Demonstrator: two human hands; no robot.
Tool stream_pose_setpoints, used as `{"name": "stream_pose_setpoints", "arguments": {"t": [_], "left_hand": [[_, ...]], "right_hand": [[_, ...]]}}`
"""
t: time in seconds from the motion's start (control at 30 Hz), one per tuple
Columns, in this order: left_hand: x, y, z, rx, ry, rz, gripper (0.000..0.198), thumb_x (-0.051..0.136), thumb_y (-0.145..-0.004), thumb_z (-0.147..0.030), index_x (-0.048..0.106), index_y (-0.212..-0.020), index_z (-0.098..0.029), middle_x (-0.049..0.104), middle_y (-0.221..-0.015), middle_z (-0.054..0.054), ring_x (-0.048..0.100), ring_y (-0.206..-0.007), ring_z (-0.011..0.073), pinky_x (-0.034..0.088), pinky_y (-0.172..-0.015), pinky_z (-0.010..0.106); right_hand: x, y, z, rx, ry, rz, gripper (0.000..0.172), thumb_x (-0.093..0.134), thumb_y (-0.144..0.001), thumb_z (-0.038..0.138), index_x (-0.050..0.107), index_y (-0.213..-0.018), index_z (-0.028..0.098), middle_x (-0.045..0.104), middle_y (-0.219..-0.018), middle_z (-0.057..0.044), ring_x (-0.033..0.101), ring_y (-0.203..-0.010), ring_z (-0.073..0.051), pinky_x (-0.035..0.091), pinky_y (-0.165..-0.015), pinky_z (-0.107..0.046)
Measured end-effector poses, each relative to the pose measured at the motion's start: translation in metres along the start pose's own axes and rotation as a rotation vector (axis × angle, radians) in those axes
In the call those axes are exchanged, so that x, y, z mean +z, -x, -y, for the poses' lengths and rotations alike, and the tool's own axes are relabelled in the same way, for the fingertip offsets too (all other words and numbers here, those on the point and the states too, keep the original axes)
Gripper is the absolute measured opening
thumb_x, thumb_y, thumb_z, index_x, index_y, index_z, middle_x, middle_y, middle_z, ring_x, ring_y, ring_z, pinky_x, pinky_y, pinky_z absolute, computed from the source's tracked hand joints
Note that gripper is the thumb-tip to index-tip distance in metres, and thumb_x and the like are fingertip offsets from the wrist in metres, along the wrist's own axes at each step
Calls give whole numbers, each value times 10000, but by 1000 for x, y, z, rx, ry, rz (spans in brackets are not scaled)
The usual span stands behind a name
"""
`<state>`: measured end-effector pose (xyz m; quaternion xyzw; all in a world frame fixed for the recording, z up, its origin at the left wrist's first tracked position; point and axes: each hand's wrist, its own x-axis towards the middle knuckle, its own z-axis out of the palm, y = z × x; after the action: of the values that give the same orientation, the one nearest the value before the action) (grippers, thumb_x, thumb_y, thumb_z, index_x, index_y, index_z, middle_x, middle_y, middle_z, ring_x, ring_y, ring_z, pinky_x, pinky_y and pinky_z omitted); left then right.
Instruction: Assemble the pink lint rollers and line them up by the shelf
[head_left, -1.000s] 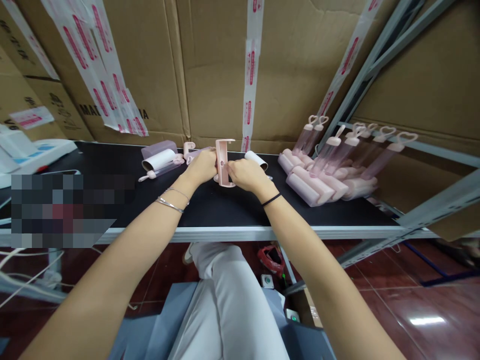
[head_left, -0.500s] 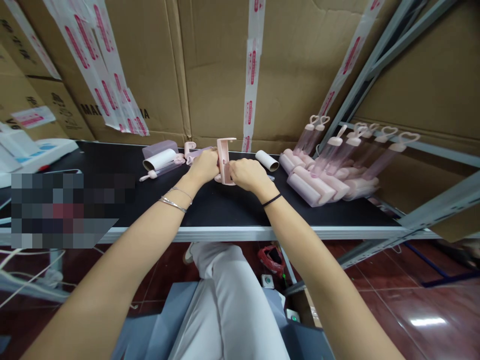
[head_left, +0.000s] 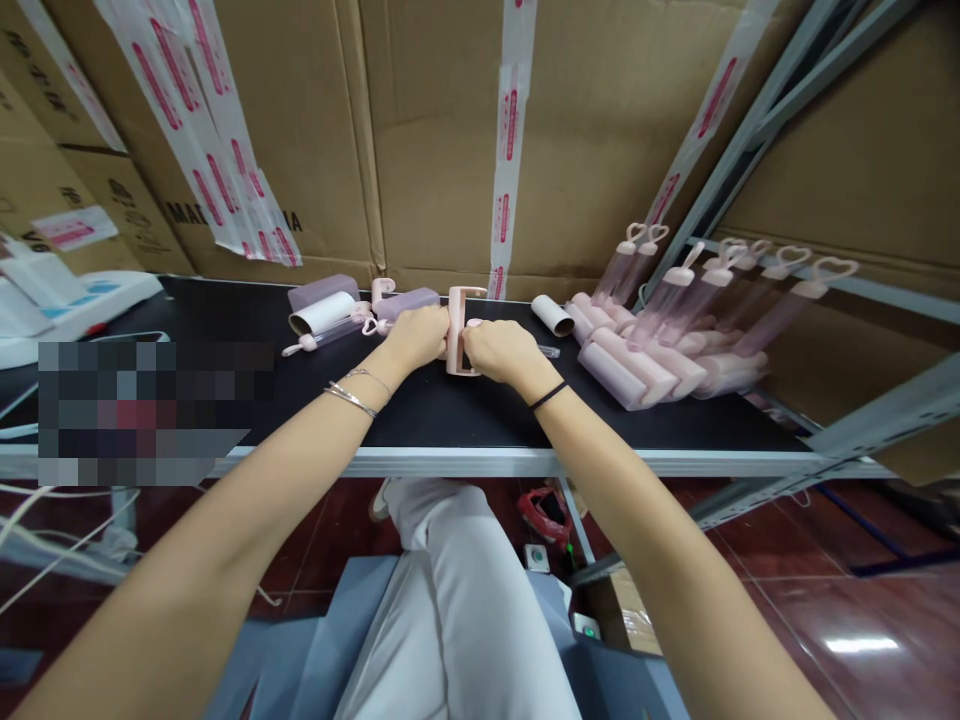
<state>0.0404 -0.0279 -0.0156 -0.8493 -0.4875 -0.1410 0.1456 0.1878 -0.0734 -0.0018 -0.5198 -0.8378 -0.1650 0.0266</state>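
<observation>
A pink plastic C-shaped frame point(head_left: 454, 335) is held upright over the middle of the black table, its open side facing right. My left hand point(head_left: 420, 332) is closed on its back from the left. From the right my closed right hand point(head_left: 499, 348) reaches into the opening and grips at its inner side; the fingertips are hidden. Just left of my hands lie a purple translucent cover point(head_left: 409, 303), a small pink hooked part point(head_left: 382, 291) and a heart-shaped loop point(head_left: 370, 326). Behind my right wrist a clear rod end point(head_left: 550, 351) shows.
Right of my hands lie a white paper-like roll point(head_left: 552, 315) and a pile of pink-purple rollers point(head_left: 645, 365) with heart-looped handles. Another white roll point(head_left: 324, 314) lies at left by a purple case point(head_left: 322, 290). A cardboard wall point(head_left: 427, 150) stands behind; a metal post point(head_left: 885, 420) is at right.
The pink frame has turned slightly, so its open side now faces my right hand. Both hands stay closed at it with small shifts, and the whole view has moved a little.
</observation>
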Motion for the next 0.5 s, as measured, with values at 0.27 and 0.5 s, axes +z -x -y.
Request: {"name": "stream_pose_setpoints", "arguments": {"t": [0.27,0.5], "left_hand": [[5,-2,1,-13,-36,15,325,452,-875,-248,665,-1065,-93,720,-977,210,690,-944,335,503,-797,396],[7,-4,4,-18,-29,13,313,488,-860,-270,677,-1052,-110,724,-956,199,691,-933,330,506,-827,407]], "right_hand": [[-1,-1,-3,-36,23,5,348,361,-903,142,697,-987,110,727,-1004,-194,713,-943,-328,509,-719,-362],[0,-4,-8,-68,35,-18,362,343,-915,158,696,-986,121,733,-994,-194,713,-944,-327,494,-714,-363]]}}
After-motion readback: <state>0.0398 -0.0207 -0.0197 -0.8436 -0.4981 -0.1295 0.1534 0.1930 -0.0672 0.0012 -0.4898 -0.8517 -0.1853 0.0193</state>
